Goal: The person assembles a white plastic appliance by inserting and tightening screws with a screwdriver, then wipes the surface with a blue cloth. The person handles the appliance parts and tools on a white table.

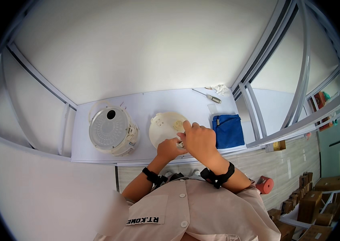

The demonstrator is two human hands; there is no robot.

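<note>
Both of my hands meet at the front edge of the white table, close to a round cream plastic cover (160, 127). My left hand (168, 150) is closed, fingers curled around a small pale piece (181, 144) that is mostly hidden. Over the same piece my right hand (200, 139) is closed too, and its fingers hide what they grip. To the left stands a cream rice cooker (107, 130) with a perforated silvery disc on top and a dark round hole in it. A blue zip pouch (228, 131) lies just right of my right hand.
A screwdriver (213, 98) lies at the back right of the table (146, 105), near a crumpled white tissue (220, 89). Metal frame posts (254, 108) border the right side. On the floor are a red roll (265, 185) and several cardboard boxes (309, 205).
</note>
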